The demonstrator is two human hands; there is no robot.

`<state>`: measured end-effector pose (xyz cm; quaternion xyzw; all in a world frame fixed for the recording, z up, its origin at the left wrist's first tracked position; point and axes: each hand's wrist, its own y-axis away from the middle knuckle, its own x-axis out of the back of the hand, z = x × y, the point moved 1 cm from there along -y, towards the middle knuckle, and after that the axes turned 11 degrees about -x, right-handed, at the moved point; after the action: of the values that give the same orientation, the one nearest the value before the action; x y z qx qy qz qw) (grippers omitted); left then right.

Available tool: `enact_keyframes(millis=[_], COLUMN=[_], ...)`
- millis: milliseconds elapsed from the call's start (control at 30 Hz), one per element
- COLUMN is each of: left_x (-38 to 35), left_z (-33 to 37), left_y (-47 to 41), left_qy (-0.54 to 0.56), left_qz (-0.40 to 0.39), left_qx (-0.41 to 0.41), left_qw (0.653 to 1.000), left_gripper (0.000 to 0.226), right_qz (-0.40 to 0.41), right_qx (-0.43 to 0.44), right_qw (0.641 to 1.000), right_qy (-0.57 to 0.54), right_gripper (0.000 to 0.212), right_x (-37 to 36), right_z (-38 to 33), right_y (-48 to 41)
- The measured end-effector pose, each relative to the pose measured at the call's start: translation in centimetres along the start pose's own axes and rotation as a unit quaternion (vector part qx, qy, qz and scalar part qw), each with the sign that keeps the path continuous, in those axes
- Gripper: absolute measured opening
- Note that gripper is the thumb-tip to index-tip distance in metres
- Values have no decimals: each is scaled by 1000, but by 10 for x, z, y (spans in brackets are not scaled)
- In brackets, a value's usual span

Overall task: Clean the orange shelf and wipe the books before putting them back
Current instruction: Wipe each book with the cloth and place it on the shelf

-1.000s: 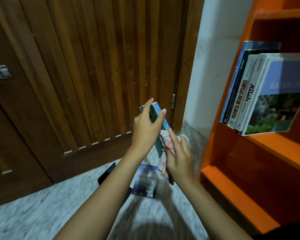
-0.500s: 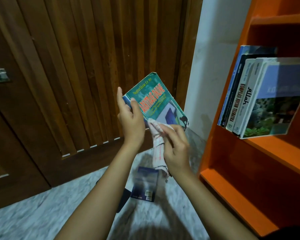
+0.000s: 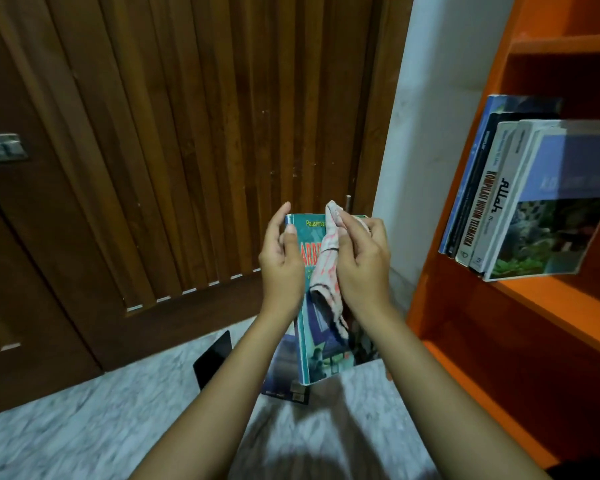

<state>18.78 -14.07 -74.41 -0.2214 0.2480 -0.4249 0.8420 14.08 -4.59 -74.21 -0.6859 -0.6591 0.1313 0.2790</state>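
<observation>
My left hand (image 3: pixel 280 265) grips the left edge of a teal book (image 3: pixel 323 344), held upright with its cover facing me. My right hand (image 3: pixel 361 261) is closed on a white cloth with red marks (image 3: pixel 328 271) and presses it against the cover. The cloth hides the middle of the title. The orange shelf (image 3: pixel 548 299) stands to the right. Several books (image 3: pixel 520 199) lean together on its middle board. The board below them is bare.
Two more books lie on the marble floor under my arms: a dark blue book (image 3: pixel 281 375) and a black book (image 3: pixel 213 358). A brown slatted wooden door (image 3: pixel 187 133) fills the left. A white wall strip (image 3: pixel 430 133) separates it from the shelf.
The teal book has turned from tilted to upright and dropped lower. My right hand with the cloth has slid from the cover's lower edge up to its top.
</observation>
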Motion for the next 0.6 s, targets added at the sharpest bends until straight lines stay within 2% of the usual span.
enact_keyframes(millis=[233, 333, 400, 500, 533, 567, 600], left_x=[0, 1, 3, 6, 6, 6, 5], left_z=[6, 4, 2, 3, 5, 7, 10], left_y=[-3, -5, -6, -6, -6, -7, -7], left_qy=[19, 23, 15, 23, 33, 40, 42], left_qz=[-14, -33, -39, -39, -38, -34, -28], left_qx=[-10, 1, 3, 0, 4, 5, 0], left_qw=[1000, 999, 999, 999, 999, 999, 999], left_gripper=[31, 30, 30, 30, 30, 29, 28], right_qz=[-19, -9, -26, -89, -86, -60, -18], right_qx=[6, 25, 77, 194, 200, 168, 90], right_qw=[998, 999, 996, 973, 971, 979, 993], right_qy=[53, 45, 48, 93, 98, 94, 77], right_gripper=[54, 45, 37, 34, 35, 35, 35], right_x=[-6, -6, -7, -3, 1, 6, 13], right_z=[5, 4, 1, 3, 9, 15, 22], right_y=[11, 12, 16, 15, 7, -1, -10])
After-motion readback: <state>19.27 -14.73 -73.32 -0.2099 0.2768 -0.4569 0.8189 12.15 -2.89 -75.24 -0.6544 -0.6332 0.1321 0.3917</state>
